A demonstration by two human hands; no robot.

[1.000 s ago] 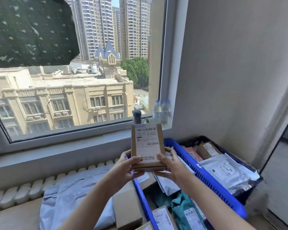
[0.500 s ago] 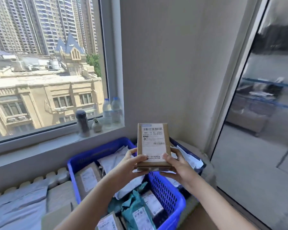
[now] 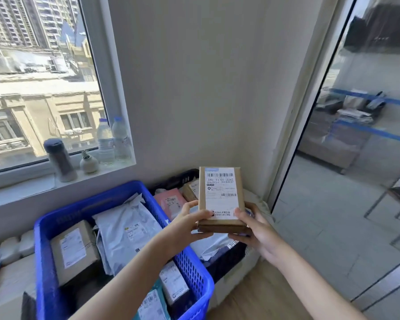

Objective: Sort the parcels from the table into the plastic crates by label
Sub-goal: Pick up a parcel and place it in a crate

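A small brown cardboard parcel [image 3: 221, 197] with a white barcode label is held upright in front of me, label facing me. My left hand [image 3: 189, 224] grips its lower left edge and my right hand [image 3: 254, 229] grips its lower right corner from below. The parcel hangs above a black crate [image 3: 183, 179] in the corner, which holds a pink parcel [image 3: 170, 202] and white bags. To the left stands a blue plastic crate [image 3: 44, 239] with a brown box [image 3: 73, 250], a white poly mailer [image 3: 127, 229] and other parcels inside.
A windowsill holds a dark flask [image 3: 60, 160], a small pot [image 3: 89, 162] and two water bottles [image 3: 113, 139]. A plain wall rises behind the crates. A glass door [image 3: 356, 146] stands to the right. A radiator [image 3: 7, 248] and grey bags lie at left; wooden surface [image 3: 259, 292] below.
My view has swung to the right, so the window slid left and the glass door came in. The parcel, held by both hands, now hangs over the black crate.
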